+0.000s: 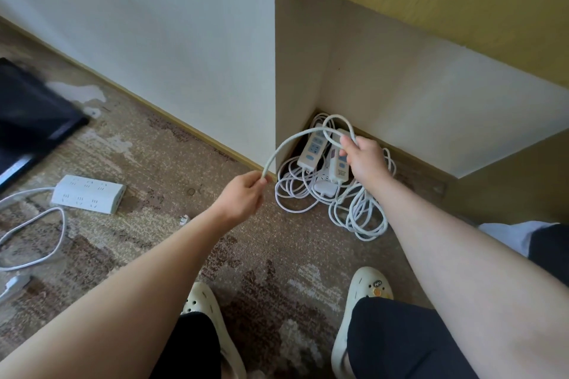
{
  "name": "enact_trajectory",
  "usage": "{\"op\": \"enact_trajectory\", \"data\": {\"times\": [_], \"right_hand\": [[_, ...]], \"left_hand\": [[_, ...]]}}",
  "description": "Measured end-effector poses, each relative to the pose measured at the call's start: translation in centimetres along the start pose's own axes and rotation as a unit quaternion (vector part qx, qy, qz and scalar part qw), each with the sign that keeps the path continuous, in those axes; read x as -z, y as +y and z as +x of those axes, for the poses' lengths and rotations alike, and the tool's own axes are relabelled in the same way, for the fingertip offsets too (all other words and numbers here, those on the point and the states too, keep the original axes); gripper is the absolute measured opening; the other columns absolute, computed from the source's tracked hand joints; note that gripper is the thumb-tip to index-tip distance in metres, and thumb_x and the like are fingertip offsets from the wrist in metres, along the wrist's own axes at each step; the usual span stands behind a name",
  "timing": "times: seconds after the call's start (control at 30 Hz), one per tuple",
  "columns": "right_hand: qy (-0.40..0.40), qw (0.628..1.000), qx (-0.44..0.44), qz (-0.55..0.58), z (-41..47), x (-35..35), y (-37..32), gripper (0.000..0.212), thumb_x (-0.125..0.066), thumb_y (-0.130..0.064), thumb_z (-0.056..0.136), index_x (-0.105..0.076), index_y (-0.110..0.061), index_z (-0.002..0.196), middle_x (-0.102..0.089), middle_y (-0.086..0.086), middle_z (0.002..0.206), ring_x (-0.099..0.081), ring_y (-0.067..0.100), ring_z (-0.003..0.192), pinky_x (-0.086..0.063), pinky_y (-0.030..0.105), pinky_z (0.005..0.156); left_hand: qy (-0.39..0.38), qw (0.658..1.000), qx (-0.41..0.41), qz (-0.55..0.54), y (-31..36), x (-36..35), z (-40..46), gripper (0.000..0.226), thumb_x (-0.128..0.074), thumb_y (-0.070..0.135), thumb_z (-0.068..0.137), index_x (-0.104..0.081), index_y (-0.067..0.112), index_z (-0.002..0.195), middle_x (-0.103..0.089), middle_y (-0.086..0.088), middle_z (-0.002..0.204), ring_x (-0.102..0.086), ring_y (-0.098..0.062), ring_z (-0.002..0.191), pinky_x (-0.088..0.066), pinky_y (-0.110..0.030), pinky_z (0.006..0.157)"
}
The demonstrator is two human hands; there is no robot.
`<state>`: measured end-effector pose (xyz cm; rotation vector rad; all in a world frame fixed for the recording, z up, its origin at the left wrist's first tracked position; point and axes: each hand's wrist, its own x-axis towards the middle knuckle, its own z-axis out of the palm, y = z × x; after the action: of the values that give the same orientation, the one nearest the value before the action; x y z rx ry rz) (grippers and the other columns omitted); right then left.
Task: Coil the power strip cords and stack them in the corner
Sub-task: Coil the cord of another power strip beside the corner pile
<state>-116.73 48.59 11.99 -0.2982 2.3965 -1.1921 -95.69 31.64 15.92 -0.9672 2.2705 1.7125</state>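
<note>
In the floor's corner lay the stacked power strips point(323, 160). The cord point(295, 138), light and limp, arched above them; right hand point(365, 160) gripped its loop, left hand point(243, 194) fingers pinched the trailing run, the sensible hold.

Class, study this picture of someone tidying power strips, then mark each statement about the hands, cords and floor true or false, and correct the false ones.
1. Both hands grip the same white cord. True: the left hand pinches one end of the span, and the right hand holds a loop of it.
2. The corner pile holds no power strips. False: at least two strips lie on the coiled cords.
3. A wide white power strip lies on the carpet at the left. True.
4. The person is barefoot. False: they wear cream clogs.
</note>
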Motion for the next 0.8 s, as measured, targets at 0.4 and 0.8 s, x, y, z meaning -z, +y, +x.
{"op": "enact_trajectory", "data": {"times": [0.4, 0.8], "right_hand": [[0.030, 0.999, -0.011, 0.018, -0.1, 0.0, -0.8, 0.038, -0.045, -0.043, 0.103, -0.059, -0.020, 0.076, -0.051, -0.003, 0.064, -0.046, 0.015, 0.054, -0.035, 0.028, 0.051], [-0.105, 0.981, -0.038, 0.160, -1.8, -0.7, -2.0, 0.037, -0.055, -0.050, 0.097, -0.058, -0.015, 0.110, -0.063, 0.009, 0.080, -0.043, 0.011, 0.045, -0.038, 0.028, 0.047]], "left_hand": [[0.056, 0.997, -0.026, -0.043, 0.3, 3.7, 1.1, 0.023, -0.048, 0.015, 0.100, -0.070, 0.017, 0.102, -0.052, 0.005, 0.059, -0.043, -0.007, 0.052, -0.037, -0.021, 0.052], [0.039, 0.963, -0.127, 0.236, 2.4, -6.8, 1.7, 0.021, -0.044, 0.015, 0.098, -0.055, 0.005, 0.083, -0.058, -0.016, 0.070, -0.042, -0.023, 0.056, -0.033, -0.034, 0.052]]}}
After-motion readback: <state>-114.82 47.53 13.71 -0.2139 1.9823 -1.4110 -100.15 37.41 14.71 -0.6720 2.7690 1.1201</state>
